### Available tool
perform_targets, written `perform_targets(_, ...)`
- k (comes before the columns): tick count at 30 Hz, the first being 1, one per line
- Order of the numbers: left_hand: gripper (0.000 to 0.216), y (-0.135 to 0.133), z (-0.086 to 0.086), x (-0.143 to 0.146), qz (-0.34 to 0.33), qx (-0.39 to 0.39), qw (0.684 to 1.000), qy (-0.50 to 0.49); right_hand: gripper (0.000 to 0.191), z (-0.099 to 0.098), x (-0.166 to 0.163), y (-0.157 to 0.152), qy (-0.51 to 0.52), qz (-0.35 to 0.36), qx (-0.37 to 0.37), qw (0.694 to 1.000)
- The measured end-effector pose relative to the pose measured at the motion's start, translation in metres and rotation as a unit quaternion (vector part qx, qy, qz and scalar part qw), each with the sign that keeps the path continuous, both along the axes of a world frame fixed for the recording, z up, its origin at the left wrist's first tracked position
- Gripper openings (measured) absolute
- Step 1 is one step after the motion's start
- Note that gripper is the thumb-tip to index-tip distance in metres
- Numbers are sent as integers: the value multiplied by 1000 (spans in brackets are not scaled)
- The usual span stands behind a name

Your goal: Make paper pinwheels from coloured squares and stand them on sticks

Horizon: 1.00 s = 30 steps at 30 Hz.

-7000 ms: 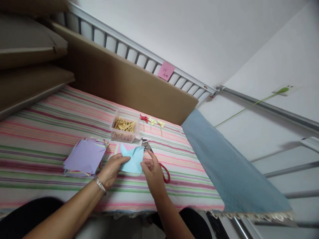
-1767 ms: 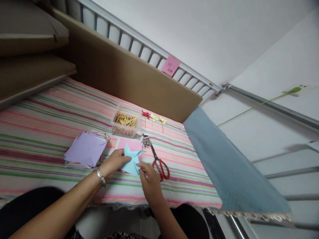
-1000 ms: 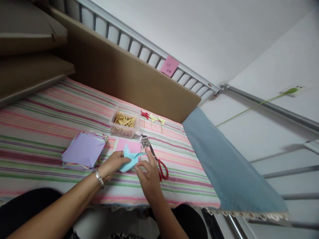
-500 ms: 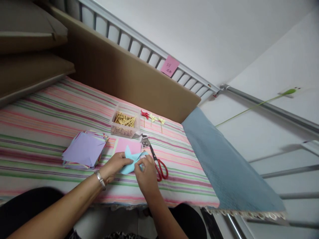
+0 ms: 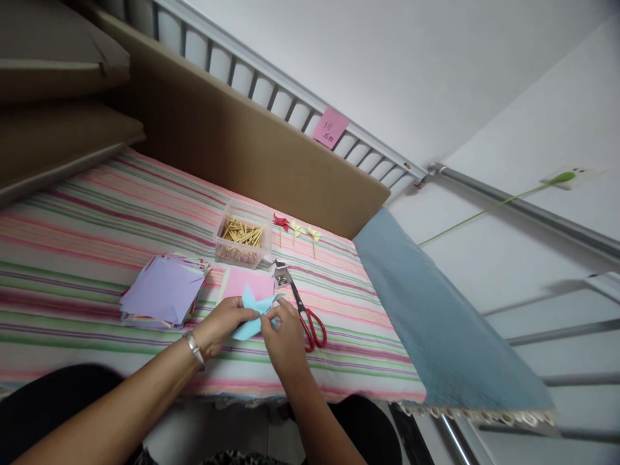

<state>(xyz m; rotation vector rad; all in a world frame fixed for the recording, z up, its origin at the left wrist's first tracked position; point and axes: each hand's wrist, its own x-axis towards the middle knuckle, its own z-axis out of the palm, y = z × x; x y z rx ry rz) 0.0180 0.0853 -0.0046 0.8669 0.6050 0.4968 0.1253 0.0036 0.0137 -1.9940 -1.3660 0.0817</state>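
Left hand [image 5: 230, 323] is pinching a light-blue paper pinwheel [image 5: 252, 302] by its left side, thumb on top. Right hand [image 5: 283, 332] is grasping its right side, fingers curling in near the centre. Pinwheel is sitting between both hands, partly overlapping a pink paper square [image 5: 247, 282] in this view. Red-handled scissors [image 5: 297, 297] are lying just right; a coloured paper stack [image 5: 165, 290] is resting left.

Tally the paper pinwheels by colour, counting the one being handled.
Red pinwheel: 1, on the striped cloth
Pale yellow pinwheels: 2, on the cloth
Light blue pinwheel: 1, in the left hand and right hand
Total: 4
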Motion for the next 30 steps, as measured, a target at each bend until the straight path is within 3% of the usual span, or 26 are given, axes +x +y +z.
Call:
perform_targets(14,16,0,1,0,1,-15,1000,-14,11,5,1,3,45,-21,-54,997)
perform_targets(20,22,-2,6,1,-2,-22,999,-35,9,5,0,5,19,-34,-54,998)
perform_targets(24,22,0,2,2,26,3,1000,9,8,5,-1,3,16,-27,-52,998)
perform_targets(27,17,2,-1,2,44,31,998,39,6,4,1,-2,53,-10,-16,998)
perform_targets(30,14,3,1,0,47,38,997,41,14,0,7,-9,172,-34,36,984)
